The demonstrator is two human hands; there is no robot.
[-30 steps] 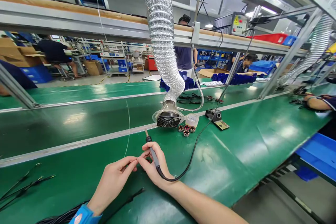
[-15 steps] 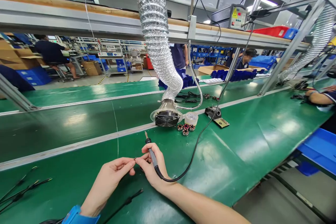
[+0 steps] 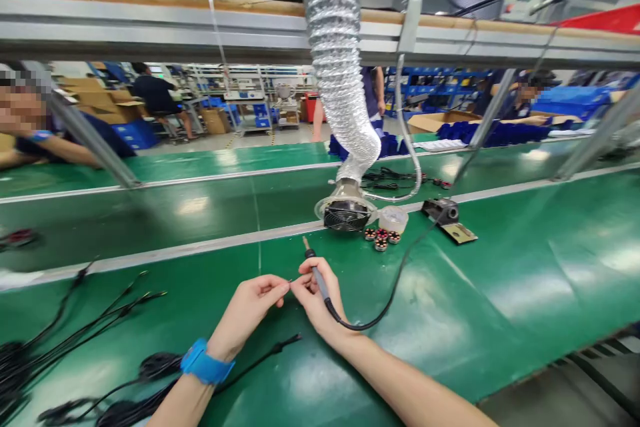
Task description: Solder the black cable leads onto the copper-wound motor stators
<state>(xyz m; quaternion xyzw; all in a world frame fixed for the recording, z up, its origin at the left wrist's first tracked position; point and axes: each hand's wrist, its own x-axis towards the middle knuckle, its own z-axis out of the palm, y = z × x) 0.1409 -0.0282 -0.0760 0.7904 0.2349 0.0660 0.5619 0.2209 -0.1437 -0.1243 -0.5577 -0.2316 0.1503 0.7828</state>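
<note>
My right hand (image 3: 323, 297) is closed around a soldering iron (image 3: 319, 280), its tip pointing up and away. The thumb and fingertips of this hand also pinch together near my left hand's fingertips. My left hand (image 3: 250, 310), with a blue wrist strap (image 3: 206, 363), is closed in a pinch on something tiny and dark between the two hands, too small to name. Below the hands, a black cable (image 3: 270, 353) with a split end lies on the green work surface (image 3: 450, 320).
A fan-ended fume duct (image 3: 345, 210) hangs ahead. Beside it are a roll of tape (image 3: 393, 219), several small copper-wound stators (image 3: 381, 240) and an iron stand (image 3: 450, 217). Bundled black cables (image 3: 145, 407) lie at left. A person (image 3: 47, 127) sits across at far left.
The view has swung left, showing more cables and a person at the left. Both hands keep their pinch close together, and the soldering iron stays in the right hand.
</note>
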